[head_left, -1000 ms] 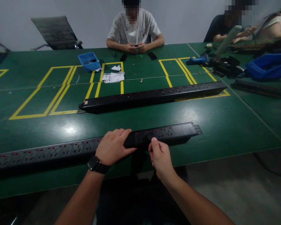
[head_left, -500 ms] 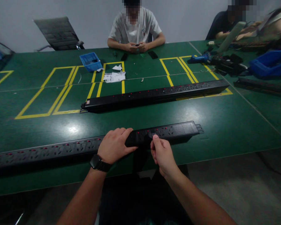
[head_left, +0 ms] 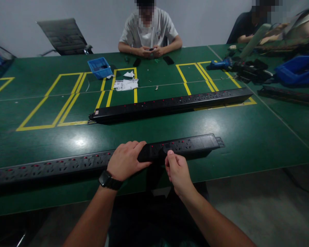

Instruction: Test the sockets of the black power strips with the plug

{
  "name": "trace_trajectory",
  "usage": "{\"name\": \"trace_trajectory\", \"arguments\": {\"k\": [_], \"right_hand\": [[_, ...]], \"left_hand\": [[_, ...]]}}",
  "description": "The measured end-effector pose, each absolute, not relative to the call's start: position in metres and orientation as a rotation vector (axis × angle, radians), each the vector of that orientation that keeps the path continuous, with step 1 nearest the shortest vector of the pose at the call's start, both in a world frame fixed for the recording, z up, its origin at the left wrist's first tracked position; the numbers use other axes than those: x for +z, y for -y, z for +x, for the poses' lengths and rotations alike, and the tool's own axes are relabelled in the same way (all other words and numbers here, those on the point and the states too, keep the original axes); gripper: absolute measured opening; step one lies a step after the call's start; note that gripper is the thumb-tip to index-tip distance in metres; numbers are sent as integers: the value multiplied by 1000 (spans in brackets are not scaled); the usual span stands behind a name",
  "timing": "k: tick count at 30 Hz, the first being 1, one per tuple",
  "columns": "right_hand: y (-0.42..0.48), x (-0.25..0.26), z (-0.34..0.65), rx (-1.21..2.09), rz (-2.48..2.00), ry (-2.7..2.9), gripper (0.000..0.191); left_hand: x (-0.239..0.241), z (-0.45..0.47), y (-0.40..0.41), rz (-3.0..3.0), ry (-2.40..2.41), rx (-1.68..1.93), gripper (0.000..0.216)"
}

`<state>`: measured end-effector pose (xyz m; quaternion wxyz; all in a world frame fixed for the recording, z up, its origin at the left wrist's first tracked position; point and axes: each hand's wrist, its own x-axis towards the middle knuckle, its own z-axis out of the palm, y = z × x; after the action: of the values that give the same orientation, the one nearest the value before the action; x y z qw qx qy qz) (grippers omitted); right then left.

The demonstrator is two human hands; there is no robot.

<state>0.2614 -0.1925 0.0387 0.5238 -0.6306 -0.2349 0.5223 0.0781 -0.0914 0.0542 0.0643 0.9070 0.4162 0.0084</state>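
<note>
A long black power strip (head_left: 74,164) with red lights and rows of sockets lies along the near side of the table, its right end tilted slightly upward in view. My left hand (head_left: 127,159) is wrapped over it, thumb on the near side and fingers across the top; a black watch sits on that wrist. Close by on the right, my right hand (head_left: 177,168) is closed in a pinch at the strip's near edge. Between its thumb and fingers is a black plug (head_left: 165,150) against the sockets, mostly hidden and dark on dark.
A second black power strip (head_left: 170,104) lies farther back, parallel. Behind it are a blue bin (head_left: 100,67) and torn white paper (head_left: 126,84). On the right stand a blue-handled tool (head_left: 220,64) and a larger blue bin (head_left: 296,70). A person (head_left: 150,32) sits opposite.
My right hand has shifted very slightly down toward me at the strip. My left hand and the strips look the same.
</note>
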Motion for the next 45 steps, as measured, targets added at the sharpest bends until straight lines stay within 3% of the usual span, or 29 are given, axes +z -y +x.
{"name": "trace_trajectory", "arguments": {"k": [9,19,45], "right_hand": [[193,35,258,1223,-1502,565,57],[196,78,280,1128,-1351,606,55],[202,42,267,1262,-1471,564,58]], "left_hand": [[54,78,90,2743,-1251,22,62],[54,77,91,2768,-1256,31,57],[47,20,85,2715,-1198,1,62]]}}
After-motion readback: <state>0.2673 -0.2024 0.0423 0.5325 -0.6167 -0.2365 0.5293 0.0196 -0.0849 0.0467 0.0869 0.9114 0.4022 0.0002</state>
